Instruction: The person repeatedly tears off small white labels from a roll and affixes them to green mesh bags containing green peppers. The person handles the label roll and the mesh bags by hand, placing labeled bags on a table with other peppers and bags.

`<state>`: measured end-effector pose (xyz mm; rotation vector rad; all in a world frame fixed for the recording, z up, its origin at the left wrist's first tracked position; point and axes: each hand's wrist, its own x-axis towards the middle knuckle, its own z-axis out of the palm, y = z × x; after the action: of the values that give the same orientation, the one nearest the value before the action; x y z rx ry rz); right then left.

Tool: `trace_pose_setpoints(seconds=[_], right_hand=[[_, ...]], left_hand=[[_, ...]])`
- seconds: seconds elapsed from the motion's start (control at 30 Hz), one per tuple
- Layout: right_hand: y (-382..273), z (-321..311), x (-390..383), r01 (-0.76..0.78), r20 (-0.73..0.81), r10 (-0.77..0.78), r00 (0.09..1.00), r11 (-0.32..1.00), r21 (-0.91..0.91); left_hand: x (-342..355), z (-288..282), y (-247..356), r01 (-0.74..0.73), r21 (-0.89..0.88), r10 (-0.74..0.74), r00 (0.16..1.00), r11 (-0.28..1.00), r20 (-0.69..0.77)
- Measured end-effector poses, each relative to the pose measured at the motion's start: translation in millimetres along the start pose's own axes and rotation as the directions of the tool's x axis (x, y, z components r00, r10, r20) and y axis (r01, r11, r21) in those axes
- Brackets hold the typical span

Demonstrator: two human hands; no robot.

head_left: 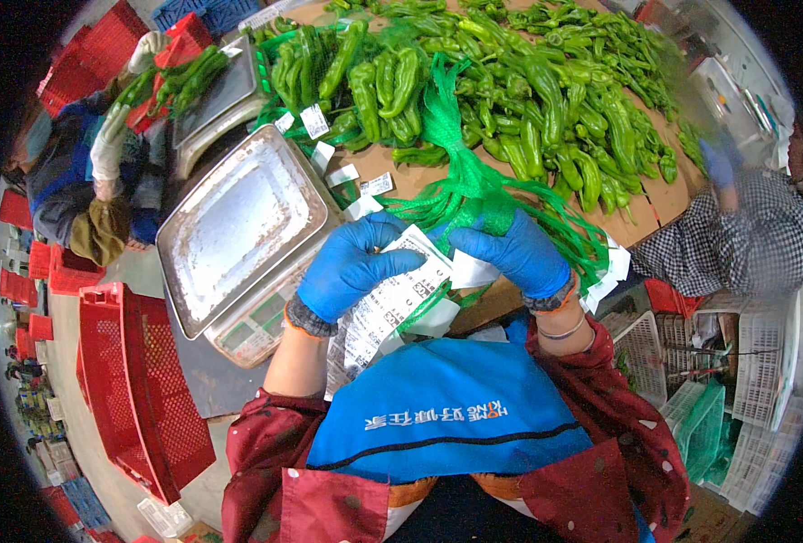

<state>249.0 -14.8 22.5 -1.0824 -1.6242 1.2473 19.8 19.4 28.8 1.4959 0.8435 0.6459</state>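
A person in two blue gloves worked at the near edge of a tabletop [664, 204] lined with brown cardboard. The left hand [351, 264] pinched a strip of white printed labels [392, 303]; its grip was narrow, thumb over the paper. The strip's long axis ran diagonally, from the near left up toward the far right. The right hand [514, 253] was closed around a gathered bunch of green mesh bags [469, 185], whose long axis ran away from the person, fanning toward the far side. How many bags were in the bunch could not be counted. Beyond lay a large heap of green peppers [546, 100], too many to count, some already packed in mesh. Just left of the hands stood one weighing scale with a steel pan [238, 226], and a second scale [216, 95] sat farther back. Two other people were partly visible: gloved hands [112, 140] at the far left, and a checked sleeve [745, 240] at the right, blurred and cut off by the picture's rim. A red crate [134, 398] sat on the floor at left.
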Motion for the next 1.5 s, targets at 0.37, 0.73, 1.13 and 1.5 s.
trace_pose_setpoints(seconds=[0.37,0.73,1.13,1.5], right_hand=[[-5.7,0.4,-0.3,-0.121,0.064,0.116,0.991,0.989,0.083],[-2.6,6.8,-1.3,-0.014,0.146,-0.005,0.989,0.991,0.135],[4.9,-0.1,-2.1,0.001,-0.069,-0.014,0.997,0.983,-0.182],[-1.9,-3.8,1.4,-0.087,-0.038,0.08,0.996,0.951,-0.298]], left_hand=[[3.6,-0.4,-1.2,0.024,0.034,-0.026,0.998,0.999,0.052],[3.1,2.9,-9.1,-0.04,0.073,0.039,0.999,0.997,0.006],[-16.0,5.6,-10.8,0.222,-0.136,-0.222,0.975,0.966,0.01],[-15.9,-16.2,-5.5,-0.269,0.073,0.263,0.961,0.96,0.085]])
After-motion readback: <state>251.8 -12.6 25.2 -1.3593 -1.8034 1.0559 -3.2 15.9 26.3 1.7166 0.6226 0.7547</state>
